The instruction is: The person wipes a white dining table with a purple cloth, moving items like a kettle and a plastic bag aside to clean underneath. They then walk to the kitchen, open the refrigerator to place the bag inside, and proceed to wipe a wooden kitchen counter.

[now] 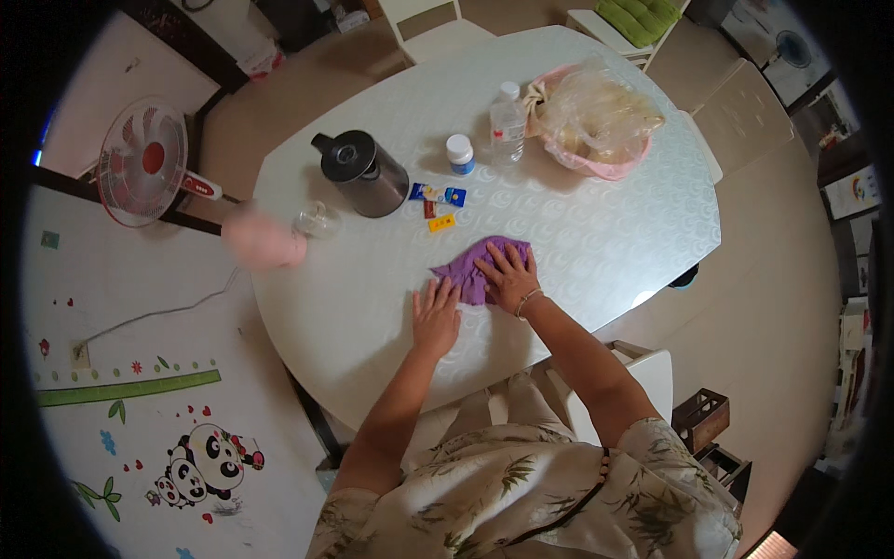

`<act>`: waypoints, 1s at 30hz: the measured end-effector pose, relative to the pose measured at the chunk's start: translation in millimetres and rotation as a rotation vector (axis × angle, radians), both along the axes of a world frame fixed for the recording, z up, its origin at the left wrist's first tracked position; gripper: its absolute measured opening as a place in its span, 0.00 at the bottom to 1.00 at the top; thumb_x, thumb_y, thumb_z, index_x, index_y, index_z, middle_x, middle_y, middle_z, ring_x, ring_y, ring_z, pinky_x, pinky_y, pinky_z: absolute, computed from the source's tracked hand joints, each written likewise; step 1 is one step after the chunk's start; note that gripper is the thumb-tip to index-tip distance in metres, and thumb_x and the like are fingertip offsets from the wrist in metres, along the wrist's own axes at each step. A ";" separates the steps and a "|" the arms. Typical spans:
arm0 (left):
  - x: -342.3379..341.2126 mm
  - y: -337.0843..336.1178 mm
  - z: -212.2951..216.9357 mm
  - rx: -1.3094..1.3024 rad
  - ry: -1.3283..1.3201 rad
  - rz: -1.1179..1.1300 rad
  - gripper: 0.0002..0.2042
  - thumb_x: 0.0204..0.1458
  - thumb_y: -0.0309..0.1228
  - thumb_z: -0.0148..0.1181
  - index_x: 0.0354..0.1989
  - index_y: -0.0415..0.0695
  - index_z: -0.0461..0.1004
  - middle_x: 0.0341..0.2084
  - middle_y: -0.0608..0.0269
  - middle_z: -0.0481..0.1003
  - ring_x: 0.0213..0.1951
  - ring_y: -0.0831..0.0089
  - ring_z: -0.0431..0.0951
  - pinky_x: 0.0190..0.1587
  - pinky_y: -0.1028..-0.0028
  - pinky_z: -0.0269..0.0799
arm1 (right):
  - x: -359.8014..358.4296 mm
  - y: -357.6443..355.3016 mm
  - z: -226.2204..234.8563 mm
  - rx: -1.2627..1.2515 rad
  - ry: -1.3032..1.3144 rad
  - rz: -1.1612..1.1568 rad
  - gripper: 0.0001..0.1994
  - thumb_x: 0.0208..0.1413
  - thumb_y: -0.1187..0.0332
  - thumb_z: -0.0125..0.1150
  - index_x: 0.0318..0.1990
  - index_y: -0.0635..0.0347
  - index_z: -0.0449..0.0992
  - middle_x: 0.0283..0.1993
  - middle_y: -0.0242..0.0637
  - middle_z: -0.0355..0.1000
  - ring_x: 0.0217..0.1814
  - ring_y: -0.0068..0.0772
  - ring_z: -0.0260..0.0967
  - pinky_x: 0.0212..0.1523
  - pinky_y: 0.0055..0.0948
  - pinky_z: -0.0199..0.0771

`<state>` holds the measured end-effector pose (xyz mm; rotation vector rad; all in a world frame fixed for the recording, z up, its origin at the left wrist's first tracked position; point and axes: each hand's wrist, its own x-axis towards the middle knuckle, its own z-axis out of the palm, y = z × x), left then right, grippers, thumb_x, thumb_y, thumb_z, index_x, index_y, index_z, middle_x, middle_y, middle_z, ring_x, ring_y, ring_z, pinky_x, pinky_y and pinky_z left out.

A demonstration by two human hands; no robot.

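A crumpled purple cloth (473, 273) lies on the white patterned table (354, 298) near its front edge. My right hand (508, 278) rests flat on the cloth with its fingers spread, a bracelet at the wrist. Just left of the cloth, my left hand (436, 319) lies on the tabletop, fingers stretched out; its fingertips come up to the cloth's edge. Beyond the hands lie small packets, among them a yellow one (440, 224) and a blue one (453, 197).
A dark jug (366, 174), a glass cup (318, 221) and a pink container (264, 238) stand at the left. A pill bottle (460, 156), a clear water bottle (507, 124) and a pink basket (605, 170) under a plastic bag (601, 110) are farther back. A fan (144, 160) stands beyond the table's left edge.
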<state>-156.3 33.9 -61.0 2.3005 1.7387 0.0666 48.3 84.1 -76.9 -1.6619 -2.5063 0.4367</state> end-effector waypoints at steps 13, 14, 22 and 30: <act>-56.2 19.7 -17.4 0.067 -0.510 -0.006 0.08 0.46 0.30 0.59 0.35 0.45 0.75 0.39 0.61 0.76 0.49 0.59 0.71 0.50 0.58 0.65 | -29.2 -67.1 21.5 -0.104 0.049 -0.062 0.33 0.48 0.51 0.60 0.64 0.32 0.58 0.72 0.33 0.45 0.72 0.48 0.41 0.67 0.58 0.37; -54.9 29.7 -9.4 0.003 -0.539 0.057 0.08 0.46 0.30 0.59 0.35 0.45 0.75 0.38 0.61 0.76 0.48 0.59 0.72 0.49 0.58 0.65 | -28.2 -62.8 23.2 -0.123 0.032 -0.057 0.33 0.48 0.51 0.60 0.64 0.31 0.58 0.72 0.32 0.45 0.72 0.48 0.41 0.67 0.58 0.37; -36.2 77.9 -13.6 0.208 -0.470 0.077 0.18 0.44 0.28 0.62 0.47 0.43 0.73 0.50 0.55 0.70 0.54 0.55 0.66 0.56 0.60 0.61 | -12.8 5.4 11.4 -0.061 0.038 -0.149 0.33 0.47 0.53 0.61 0.64 0.30 0.59 0.72 0.30 0.44 0.73 0.47 0.40 0.68 0.58 0.34; -14.7 159.6 -13.3 0.141 -0.251 0.230 0.31 0.46 0.34 0.62 0.61 0.47 0.62 0.62 0.55 0.59 0.64 0.56 0.54 0.63 0.59 0.48 | 11.7 28.3 14.4 -0.097 0.056 -0.015 0.33 0.48 0.53 0.61 0.64 0.33 0.59 0.72 0.33 0.44 0.72 0.46 0.41 0.67 0.57 0.37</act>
